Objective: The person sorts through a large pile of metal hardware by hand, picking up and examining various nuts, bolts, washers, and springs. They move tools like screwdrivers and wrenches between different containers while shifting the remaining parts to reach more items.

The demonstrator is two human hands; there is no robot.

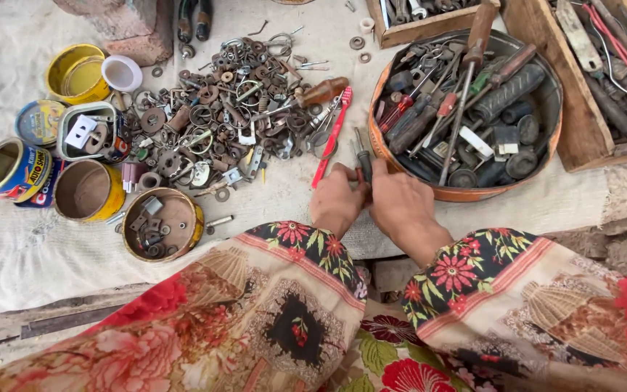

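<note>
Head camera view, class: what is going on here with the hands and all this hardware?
A person in floral sleeves holds a small dark-handled tool between the left hand and right hand, over a cloth-covered surface. To the left lies a heap of rusty washers and metal scraps, with open tins beside it. To the right, a round tray holds screwdrivers and other tools.

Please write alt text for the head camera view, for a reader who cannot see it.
Both hands, left hand and right hand, grip a small dark tool over a pale cloth. Beside them sit a round tray of screwdrivers, a heap of rusty washers and hardware, and open tins.
</note>
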